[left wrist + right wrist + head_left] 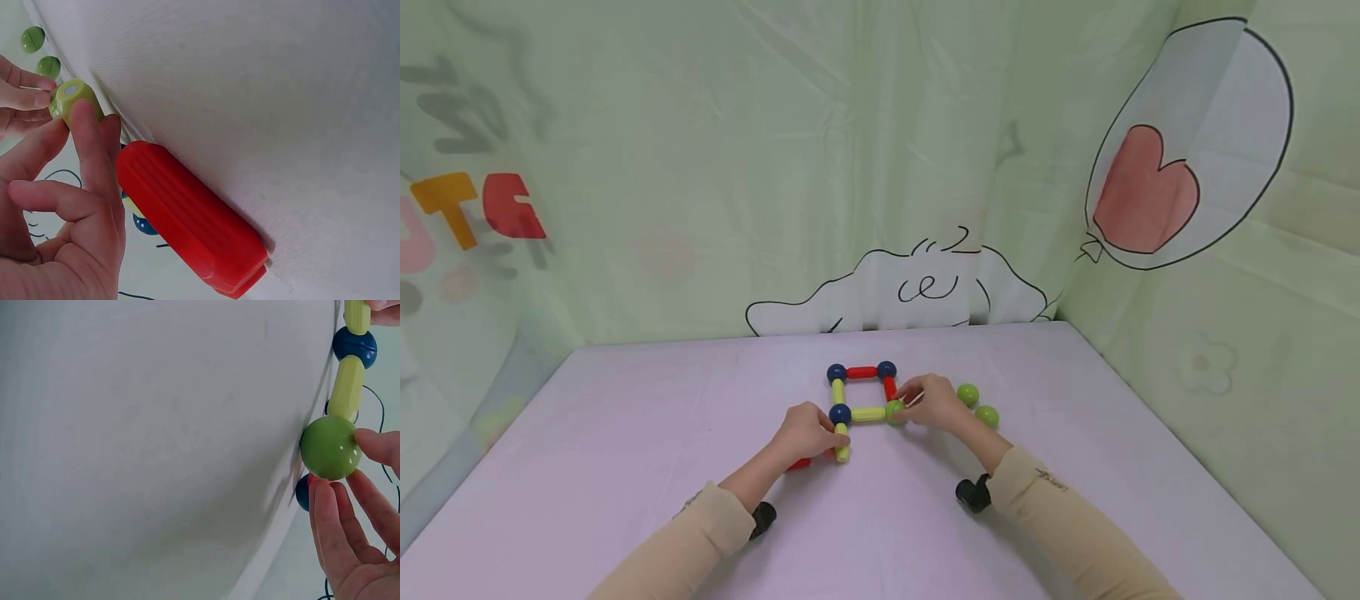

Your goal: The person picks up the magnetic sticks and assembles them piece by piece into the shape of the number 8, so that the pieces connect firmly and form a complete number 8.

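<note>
A square of rods and balls lies on the table: red rods (862, 372), yellow rods (868, 413), blue balls (840, 414) and a green corner ball (895, 411). My left hand (807, 433) pinches another yellow rod (842, 454) that extends from the near-left blue ball toward me; the left wrist view shows its free end (70, 91) between thumb and finger. At the green corner, my right hand (934, 402) holds the ball (330, 448) with thumb and fingers, beside a yellow rod (347, 387).
Two loose green balls (967, 394) lie right of my right hand. Red rods (798, 464) lie under and beside my left hand, one large (190, 219) in the left wrist view. A printed curtain stands behind the pale table (647, 417).
</note>
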A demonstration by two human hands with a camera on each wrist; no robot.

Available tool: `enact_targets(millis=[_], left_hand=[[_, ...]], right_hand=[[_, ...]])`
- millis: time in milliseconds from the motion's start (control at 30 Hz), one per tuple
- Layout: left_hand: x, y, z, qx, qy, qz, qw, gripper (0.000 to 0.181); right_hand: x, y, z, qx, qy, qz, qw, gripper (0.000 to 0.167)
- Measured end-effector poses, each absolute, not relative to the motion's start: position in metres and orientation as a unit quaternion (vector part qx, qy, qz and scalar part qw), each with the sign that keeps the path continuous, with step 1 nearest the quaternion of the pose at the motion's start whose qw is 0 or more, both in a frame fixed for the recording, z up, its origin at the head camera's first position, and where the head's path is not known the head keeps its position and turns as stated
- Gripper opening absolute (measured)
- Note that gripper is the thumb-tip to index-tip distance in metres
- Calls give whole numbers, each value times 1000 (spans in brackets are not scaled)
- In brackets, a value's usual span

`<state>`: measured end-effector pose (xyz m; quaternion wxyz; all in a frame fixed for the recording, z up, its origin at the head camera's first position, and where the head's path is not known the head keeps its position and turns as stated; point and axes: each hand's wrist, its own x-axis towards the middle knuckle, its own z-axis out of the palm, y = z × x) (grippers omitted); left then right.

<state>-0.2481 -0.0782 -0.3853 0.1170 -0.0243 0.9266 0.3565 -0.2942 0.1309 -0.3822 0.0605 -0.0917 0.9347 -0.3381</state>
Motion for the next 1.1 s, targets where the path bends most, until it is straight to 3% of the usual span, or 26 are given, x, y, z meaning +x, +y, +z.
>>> enact_targets(millis=[833, 1100], left_hand=[[-248, -80, -388, -12, 921, 370, 121, 29], [-250, -80, -388, -26, 927, 357, 117, 47]], right_hand=[[-273, 203, -370, -142, 924, -354, -32, 27], [-264, 226, -367, -140, 923, -358, -35, 30]])
